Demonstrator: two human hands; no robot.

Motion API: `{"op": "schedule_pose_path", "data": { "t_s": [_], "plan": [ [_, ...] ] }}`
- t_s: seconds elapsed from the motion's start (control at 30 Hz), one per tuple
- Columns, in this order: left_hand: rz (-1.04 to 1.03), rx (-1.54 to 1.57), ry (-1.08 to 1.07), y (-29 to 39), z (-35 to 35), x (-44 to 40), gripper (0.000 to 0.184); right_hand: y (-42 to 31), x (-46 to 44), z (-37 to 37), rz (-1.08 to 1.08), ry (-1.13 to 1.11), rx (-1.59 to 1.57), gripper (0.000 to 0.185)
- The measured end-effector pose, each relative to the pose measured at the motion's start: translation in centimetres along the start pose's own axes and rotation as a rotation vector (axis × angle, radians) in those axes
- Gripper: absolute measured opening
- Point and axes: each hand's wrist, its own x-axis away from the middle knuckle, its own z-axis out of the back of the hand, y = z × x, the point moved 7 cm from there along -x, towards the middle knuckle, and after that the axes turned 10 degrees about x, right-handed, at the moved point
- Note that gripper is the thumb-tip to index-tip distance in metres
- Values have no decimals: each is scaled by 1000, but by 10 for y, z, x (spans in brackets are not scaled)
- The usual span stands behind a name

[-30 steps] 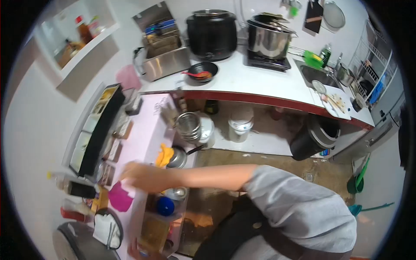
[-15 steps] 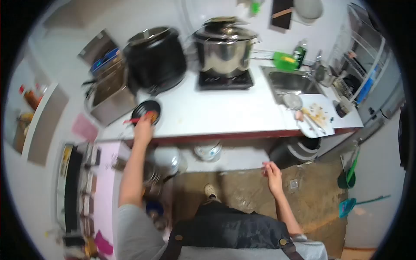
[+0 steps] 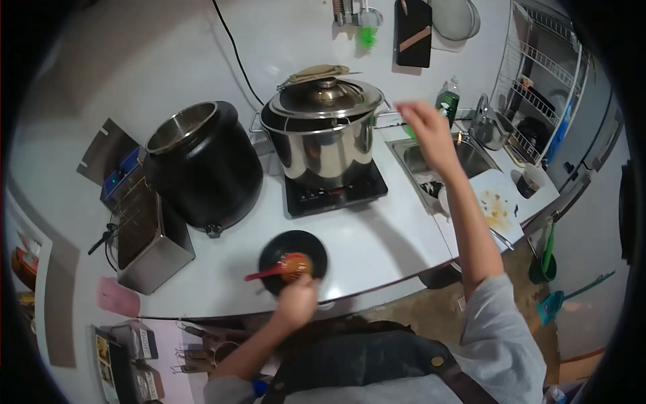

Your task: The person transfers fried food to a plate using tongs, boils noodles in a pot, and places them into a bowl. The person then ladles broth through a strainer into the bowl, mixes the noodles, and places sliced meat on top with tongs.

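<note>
A black bowl (image 3: 270,254) has an orange food or sauce (image 3: 296,265) in it, and a red spoon (image 3: 264,273) lies across its left side. My left hand (image 3: 298,301) grips the bowl's near rim; whether the bowl rests on the counter or is slightly lifted I cannot tell. My right hand (image 3: 428,131) is raised just right of the steel stockpot (image 3: 323,153), blurred by motion, with nothing visible in it. The pot's lid (image 3: 326,99) sits tilted with a gap at the front, and a folded cloth (image 3: 316,73) lies at its back.
The pot stands on a black induction cooker (image 3: 336,195). Left of it are a black soup warmer (image 3: 208,168) and a steel fryer (image 3: 155,249). To the right are a sink (image 3: 474,155), a white cutting board (image 3: 494,202) with food scraps, and a wire rack (image 3: 538,87).
The bowl has moved right along the counter with my left hand. My right hand has risen from below the counter to beside the pot. The view has moved closer to the counter.
</note>
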Motion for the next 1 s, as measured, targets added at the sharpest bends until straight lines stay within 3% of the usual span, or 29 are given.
{"op": "schedule_pose_path", "data": {
  "t_s": [0.07,0.17,0.23,0.3,0.33,0.37,0.4,0.47,0.53,0.6,0.7,0.8,0.83,1.0],
  "plan": [
    [-69,18,-9,32,-17,-31,12,-11,-75,-11,99,52,-196,29],
    [-17,69,-229,50,-32,-63,24,-8,-103,-17,131,19,-346,27],
    [-29,118,-342,78,12,-100,23,2,-107,-17,144,-5,-386,26],
    [-92,339,4,86,93,-156,20,23,-106,-17,92,-54,-350,26],
    [-293,295,276,95,139,-191,16,34,-103,-16,64,-77,-330,26],
    [-343,63,370,108,188,-232,21,44,-97,-16,39,-98,-340,25],
    [-226,51,455,102,217,-274,26,56,-89,-16,8,-94,-354,24],
    [-187,-187,383,70,244,-367,38,68,-70,-10,-7,-156,-228,22],
    [-112,-382,169,25,243,-448,49,79,-48,2,-30,-137,-191,21],
    [-24,-356,-153,-27,226,-506,59,86,-32,22,-6,-161,-89,19],
    [483,-46,-375,-51,208,-514,63,110,-18,44,-89,-189,-38,16],
    [404,-56,-442,-58,207,-525,60,126,-21,46,-141,-188,-35,16],
    [402,-23,-441,-60,203,-527,50,128,-26,42,-117,-185,-46,17],
    [371,61,-384,-70,198,-532,42,123,-69,5,-26,-178,-96,18]
  ]
}}
